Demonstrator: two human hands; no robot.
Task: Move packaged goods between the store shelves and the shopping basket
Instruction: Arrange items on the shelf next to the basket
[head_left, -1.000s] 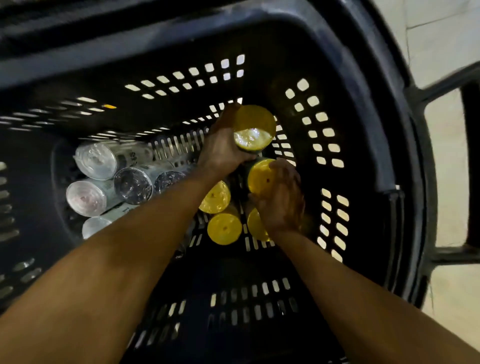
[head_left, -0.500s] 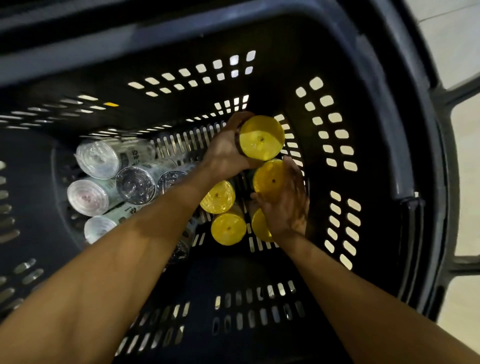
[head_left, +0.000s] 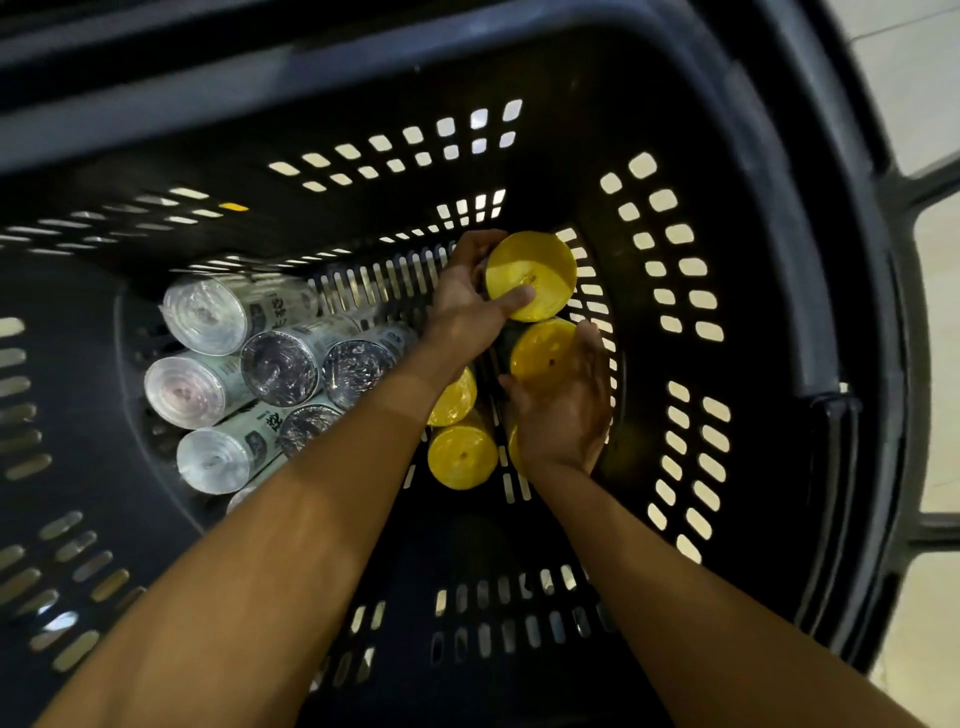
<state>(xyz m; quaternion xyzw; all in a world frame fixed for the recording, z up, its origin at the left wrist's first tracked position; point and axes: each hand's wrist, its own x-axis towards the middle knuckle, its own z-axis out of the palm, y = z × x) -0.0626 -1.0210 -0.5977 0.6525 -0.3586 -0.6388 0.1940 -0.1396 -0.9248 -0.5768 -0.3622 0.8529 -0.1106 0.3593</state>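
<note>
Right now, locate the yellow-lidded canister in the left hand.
Head view, right of centre: the top yellow-lidded canister, gripped by the left hand, is near the far right corner of the basket, above the second canister in the right hand.

Pale tiled floor (head_left: 937, 291), dim light.

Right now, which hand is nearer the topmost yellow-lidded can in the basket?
Left. The left hand grips the topmost yellow-lidded can, thumb on its lid; the right hand is just below it, curled round the second yellow-lidded can.
</note>
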